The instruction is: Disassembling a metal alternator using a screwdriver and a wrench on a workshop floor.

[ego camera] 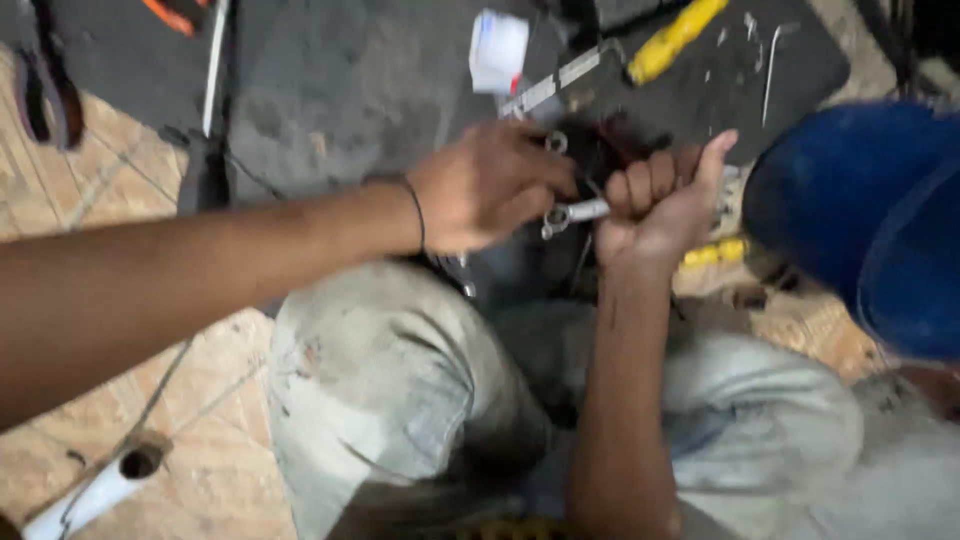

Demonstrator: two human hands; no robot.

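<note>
My right hand [655, 200] is clenched in a fist around a silver wrench [572, 213], whose ring end sticks out to the left of my fingers. My left hand [485, 185] reaches in from the left and rests on a dark, greasy part [590, 150] just above the wrench, beside a second ring-shaped metal end [556, 142]. Whether the left fingers grip anything is hidden by blur. A thin black band circles my left wrist. My knees in pale, stained trousers [400, 390] fill the lower middle.
A dark mat [340, 90] covers the floor ahead, with a yellow-handled tool [672, 38], a steel ruler [555, 82], a white and blue box [497, 48] and a bent hex key [771, 60]. A blue object [870, 210] sits at right. A white tube [95, 490] lies lower left.
</note>
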